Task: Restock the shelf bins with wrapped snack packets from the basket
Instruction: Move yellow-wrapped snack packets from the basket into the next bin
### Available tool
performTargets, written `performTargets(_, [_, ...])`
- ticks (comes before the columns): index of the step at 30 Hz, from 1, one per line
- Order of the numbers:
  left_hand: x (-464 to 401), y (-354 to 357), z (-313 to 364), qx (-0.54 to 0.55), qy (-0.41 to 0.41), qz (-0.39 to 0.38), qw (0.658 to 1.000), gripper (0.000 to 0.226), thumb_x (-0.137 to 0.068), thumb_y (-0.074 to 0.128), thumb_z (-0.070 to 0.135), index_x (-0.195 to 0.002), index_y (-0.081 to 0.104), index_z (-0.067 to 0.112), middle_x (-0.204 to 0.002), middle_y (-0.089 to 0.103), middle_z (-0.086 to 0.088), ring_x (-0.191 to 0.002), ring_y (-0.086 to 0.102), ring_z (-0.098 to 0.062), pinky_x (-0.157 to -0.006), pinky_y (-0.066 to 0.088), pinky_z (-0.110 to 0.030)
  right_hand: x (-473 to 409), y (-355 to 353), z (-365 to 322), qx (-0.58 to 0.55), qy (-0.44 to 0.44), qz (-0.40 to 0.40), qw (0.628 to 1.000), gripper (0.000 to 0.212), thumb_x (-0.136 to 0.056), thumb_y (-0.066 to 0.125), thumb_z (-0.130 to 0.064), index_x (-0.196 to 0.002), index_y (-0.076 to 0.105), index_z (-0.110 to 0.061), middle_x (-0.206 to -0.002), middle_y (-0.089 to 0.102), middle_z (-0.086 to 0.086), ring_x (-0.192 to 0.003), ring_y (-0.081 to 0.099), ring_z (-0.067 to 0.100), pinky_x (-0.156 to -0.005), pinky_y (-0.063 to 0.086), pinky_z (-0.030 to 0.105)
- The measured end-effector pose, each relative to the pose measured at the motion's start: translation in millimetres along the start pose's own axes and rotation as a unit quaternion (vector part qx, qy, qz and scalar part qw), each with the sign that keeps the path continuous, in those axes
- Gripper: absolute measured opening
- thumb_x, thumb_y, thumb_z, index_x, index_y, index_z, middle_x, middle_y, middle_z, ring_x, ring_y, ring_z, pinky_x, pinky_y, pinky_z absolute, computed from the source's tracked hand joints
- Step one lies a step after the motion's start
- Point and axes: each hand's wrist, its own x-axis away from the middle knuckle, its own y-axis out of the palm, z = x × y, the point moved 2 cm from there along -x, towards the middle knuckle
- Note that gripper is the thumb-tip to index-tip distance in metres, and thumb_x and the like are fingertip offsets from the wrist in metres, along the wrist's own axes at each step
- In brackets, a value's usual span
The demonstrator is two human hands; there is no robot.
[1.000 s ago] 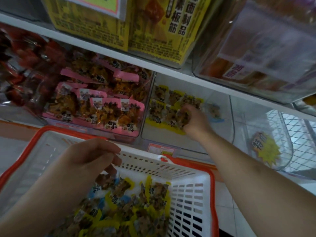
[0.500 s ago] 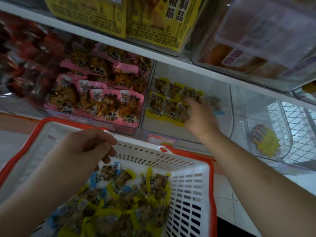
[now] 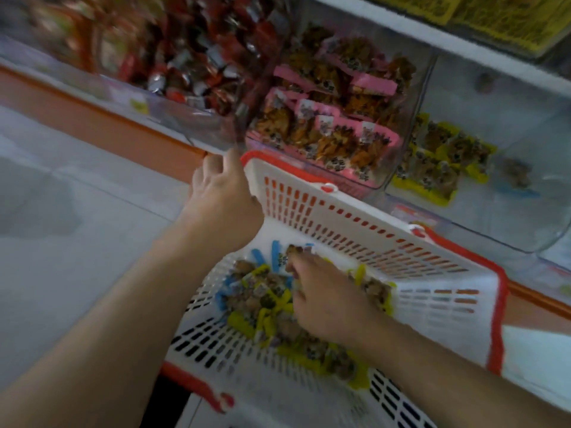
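Head view is showing the right hand (image 3: 327,301) digging into the snack packets (image 3: 262,301) in the basket (image 3: 370,236) at lower centre, fingers curling onto one. Left hand (image 3: 224,199) is gripping the basket corner. Next it's probably lifting packets to the yellow-packet bin (image 3: 494,149), right side.

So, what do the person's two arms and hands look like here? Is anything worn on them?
Both forearms are bare as far as the picture shows: no sleeve reaches into view. The left hand and the right hand have no glove, and no watch or bracelet shows at either wrist. I see no ring, but the image is blurred, so small details cannot be told.
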Motion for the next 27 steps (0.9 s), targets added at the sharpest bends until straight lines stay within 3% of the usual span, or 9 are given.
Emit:
performTargets(2, [3,4,-10,-0.024,-0.036,-0.068,0.997,0.068,-0.093,0.053,0.008,-0.151,0.020,0.021,-0.145,0.039,-0.018,-0.133,0.042,-0.044,-0.104,0.043,-0.055,-27,33,-15,0.016,-0.006,-0.030,0.999,0.060,-0.106,0.053,-0.019,-0.162,0.032,-0.021,-0.163,0.037,0.005,-0.145,0.041,0.029,-0.114,0.044,0.047])
performTargets(5, [3,1,-19,-0.030,-0.023,-0.090,0.995,0.068,-0.088,0.049,-0.003,-0.144,0.023,0.026,-0.117,0.055,-0.015,-0.106,0.058,-0.038,-0.086,0.054,-0.050,-62,73,-26,-0.005,-0.004,-0.045,0.999,0.081,-0.102,0.055,-0.009,-0.170,0.017,-0.029,-0.176,0.016,-0.001,-0.160,0.017,0.031,-0.128,0.029,0.047])
performTargets(7, [2,-1,-23,-0.020,-0.013,-0.092,0.995,0.064,-0.088,0.048,-0.004,-0.140,0.026,0.026,-0.099,0.052,-0.009,-0.092,0.059,-0.033,-0.072,0.053,-0.044,-80,90,-25,0.044,-0.005,-0.044,0.998,0.083,-0.099,0.059,-0.006,-0.169,0.021,-0.028,-0.175,0.019,0.001,-0.159,0.021,0.034,-0.127,0.030,0.049])
performTargets(10, [1,-3,-25,-0.021,-0.005,-0.092,0.996,0.057,-0.091,0.049,-0.001,-0.138,0.027,0.025,-0.094,0.048,-0.006,-0.088,0.056,-0.029,-0.066,0.045,-0.039,-86,98,-24,0.088,-0.005,0.014,0.996,0.069,-0.097,0.060,0.000,-0.160,0.040,-0.018,-0.160,0.042,0.007,-0.145,0.038,0.033,-0.120,0.039,0.045])
performTargets(15, [-2,-5,-29,0.009,-0.035,-0.101,0.994,0.056,-0.093,0.058,0.010,-0.139,0.030,0.026,-0.119,0.052,-0.008,-0.108,0.056,-0.033,-0.089,0.054,-0.048,-85,78,-8,-0.042,0.054,0.065,0.996,0.012,-0.095,0.075,-0.017,-0.103,0.071,-0.025,-0.113,0.064,-0.005,-0.107,0.062,0.017,-0.093,0.057,0.039])
performTargets(19, [-3,-8,-26,-0.006,-0.040,-0.044,0.998,0.060,-0.091,0.063,0.013,-0.143,0.033,0.019,-0.142,0.036,-0.011,-0.132,0.037,-0.034,-0.104,0.042,-0.048,-61,27,4,-0.165,0.063,0.125,0.976,0.015,-0.092,0.083,-0.020,-0.088,0.076,-0.033,-0.095,0.068,-0.021,-0.088,0.062,-0.007,-0.082,0.046,0.007])
performTargets(21, [-2,-13,-19,0.003,0.007,0.018,1.000,0.058,-0.092,0.062,0.015,-0.145,0.037,0.018,-0.148,0.033,-0.011,-0.138,0.031,-0.033,-0.110,0.037,-0.046,-40,-4,8,-0.230,0.066,0.153,0.959,0.016,-0.092,0.084,-0.023,-0.087,0.076,-0.035,-0.092,0.070,-0.023,-0.085,0.062,-0.012,-0.071,0.044,0.003])
performTargets(24, [2,-14,-6,0.066,0.083,0.042,0.993,0.041,-0.099,0.058,0.023,-0.139,0.052,0.023,-0.139,0.052,-0.001,-0.130,0.048,-0.023,-0.100,0.043,-0.033,-5,-44,13,-0.304,0.060,0.177,0.934,0.007,-0.094,0.082,-0.024,-0.096,0.080,-0.031,-0.095,0.075,-0.016,-0.082,0.069,-0.006,-0.070,0.053,0.011])
performTargets(27, [9,-3,9,0.144,0.100,-0.094,0.980,0.028,-0.097,0.062,0.049,-0.119,0.064,0.033,-0.113,0.066,0.014,-0.102,0.066,-0.010,-0.087,0.057,-0.032,21,-73,23,-0.361,0.050,0.215,0.906,0.008,-0.093,0.082,-0.023,-0.098,0.082,-0.030,-0.090,0.080,-0.008,-0.083,0.076,0.010,-0.085,0.062,0.041])
